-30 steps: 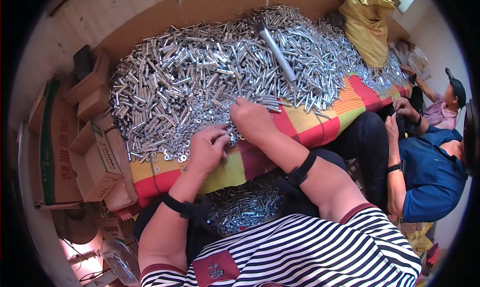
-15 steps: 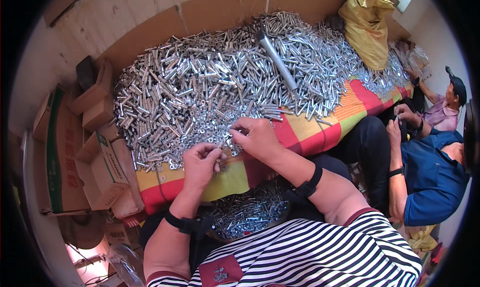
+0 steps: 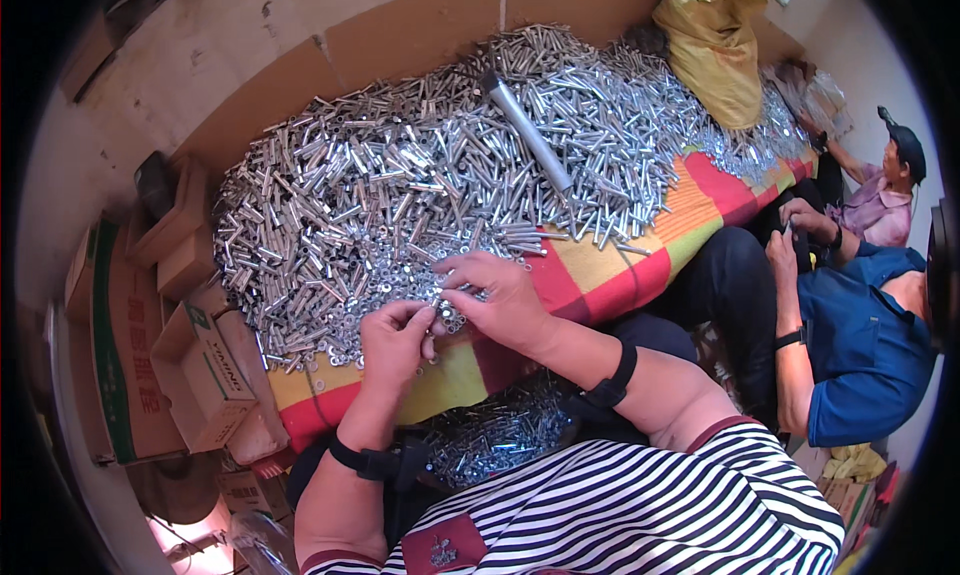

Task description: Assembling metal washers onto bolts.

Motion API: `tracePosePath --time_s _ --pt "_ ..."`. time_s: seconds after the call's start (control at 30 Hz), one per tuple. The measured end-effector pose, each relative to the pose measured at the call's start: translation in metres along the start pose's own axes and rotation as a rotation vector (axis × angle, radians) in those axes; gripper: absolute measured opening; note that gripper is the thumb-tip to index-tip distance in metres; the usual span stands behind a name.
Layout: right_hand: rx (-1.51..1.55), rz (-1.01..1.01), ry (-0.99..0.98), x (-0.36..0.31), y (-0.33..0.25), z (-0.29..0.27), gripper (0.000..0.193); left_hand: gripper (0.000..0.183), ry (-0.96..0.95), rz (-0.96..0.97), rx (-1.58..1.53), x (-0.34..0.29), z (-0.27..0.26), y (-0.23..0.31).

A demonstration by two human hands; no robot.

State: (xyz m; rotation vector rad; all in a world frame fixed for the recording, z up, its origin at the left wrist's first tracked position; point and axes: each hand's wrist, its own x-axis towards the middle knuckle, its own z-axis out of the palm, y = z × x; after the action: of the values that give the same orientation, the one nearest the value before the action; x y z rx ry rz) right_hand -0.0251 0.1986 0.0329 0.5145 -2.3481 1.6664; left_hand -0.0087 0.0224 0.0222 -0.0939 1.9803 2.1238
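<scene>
My left hand (image 3: 393, 337) is closed in a pinch at the near edge of the metal pile. A small shiny metal fastener shows at its fingertips, too small to tell its exact kind. My right hand (image 3: 503, 300) reaches in from the right, fingers curled and their tips close to the left hand's. What they hold, if anything, is too small to make out. Around both hands lie loose washers (image 3: 385, 275), in front of a large heap of metal sleeves (image 3: 330, 190). Below my wrists, a heap of bolts (image 3: 500, 430) sits near my lap.
A checkered cloth (image 3: 610, 275) lies under the heap, and a thick grey tube (image 3: 532, 135) rests on top. Open cardboard boxes (image 3: 205, 375) stand at left, a yellow sack (image 3: 715, 55) at the back right. Two people, one in a blue shirt (image 3: 865, 345), sit at right.
My right hand has moved left and slightly down, its fingertips now close to my left hand's. The whole view has shifted a little.
</scene>
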Motion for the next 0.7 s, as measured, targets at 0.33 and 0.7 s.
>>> tracePosePath --time_s 0.33,0.7 --pt "0.347 0.084 -0.084 -0.001 -0.004 -0.001 0.008 0.016 -0.214 -0.34 -0.274 -0.009 -0.016 0.024" --pt "0.024 -0.12 -0.279 -0.026 -0.027 -0.003 0.043 0.011 0.057 0.002 0.259 -0.085 0.016 0.038"
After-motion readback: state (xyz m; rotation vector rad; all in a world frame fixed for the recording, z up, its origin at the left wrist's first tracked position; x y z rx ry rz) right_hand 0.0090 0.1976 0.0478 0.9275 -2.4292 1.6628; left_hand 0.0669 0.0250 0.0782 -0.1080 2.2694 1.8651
